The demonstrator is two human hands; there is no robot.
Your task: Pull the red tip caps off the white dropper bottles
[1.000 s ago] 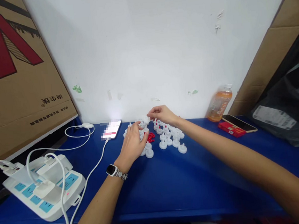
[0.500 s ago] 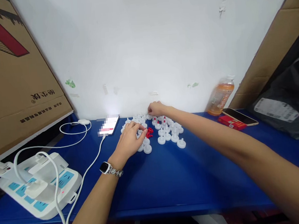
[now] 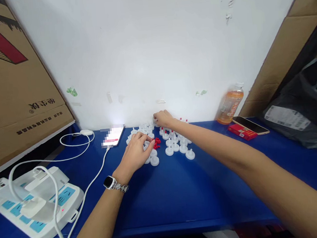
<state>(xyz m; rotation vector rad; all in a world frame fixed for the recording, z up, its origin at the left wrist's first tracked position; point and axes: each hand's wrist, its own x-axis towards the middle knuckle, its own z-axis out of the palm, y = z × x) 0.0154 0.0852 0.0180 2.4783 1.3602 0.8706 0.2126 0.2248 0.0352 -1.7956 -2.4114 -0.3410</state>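
My left hand (image 3: 139,150) rests over the left part of a cluster of white round caps with spouts (image 3: 154,160). Its fingers are bent, thumb and forefinger close together beside a small heap of red tips (image 3: 157,143); what they pinch, if anything, is too small to make out. My right hand (image 3: 163,118) reaches to the back by the wall, its fingers closed on a white spouted cap (image 3: 156,124) that is mostly hidden. Right of the red heap stand more white spouted caps (image 3: 190,154), several with red tips on their spouts.
A power strip (image 3: 41,207) with plugs and white cables lies on the blue table (image 3: 168,203) at left. A lit phone (image 3: 117,135) leans at the wall. To the right are an orange drink bottle (image 3: 230,103), a red box (image 3: 242,131), another phone (image 3: 252,125) and a black bag (image 3: 304,102).
The view has shifted slightly. My right hand stays at the back by the wall, and my left hand stays beside the red tips. Red-tipped caps now show behind my right forearm.
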